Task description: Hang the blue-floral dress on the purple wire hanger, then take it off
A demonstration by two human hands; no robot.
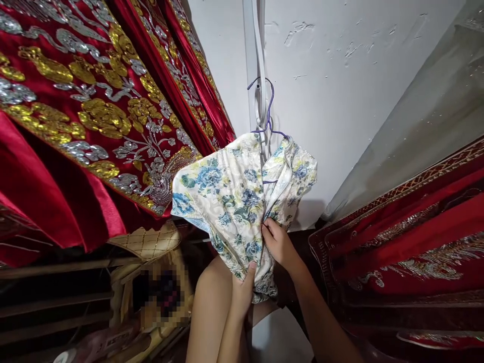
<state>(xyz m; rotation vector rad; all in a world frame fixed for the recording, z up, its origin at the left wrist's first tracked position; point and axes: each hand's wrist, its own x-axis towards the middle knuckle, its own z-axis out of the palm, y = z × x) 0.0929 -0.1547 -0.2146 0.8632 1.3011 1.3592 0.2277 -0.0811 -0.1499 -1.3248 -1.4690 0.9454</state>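
I see dress (234,201), cream with blue flowers, on purple hanger (269,108); left grip (242,292) and right grip (278,244) both grasping dress.

Head view, close to dress (234,201), perhaps upward-facing

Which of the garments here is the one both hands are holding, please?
The pale floral dress on the purple hanger, gripped by the left hand and right hand; the red embroidered garments on either side are untouched.
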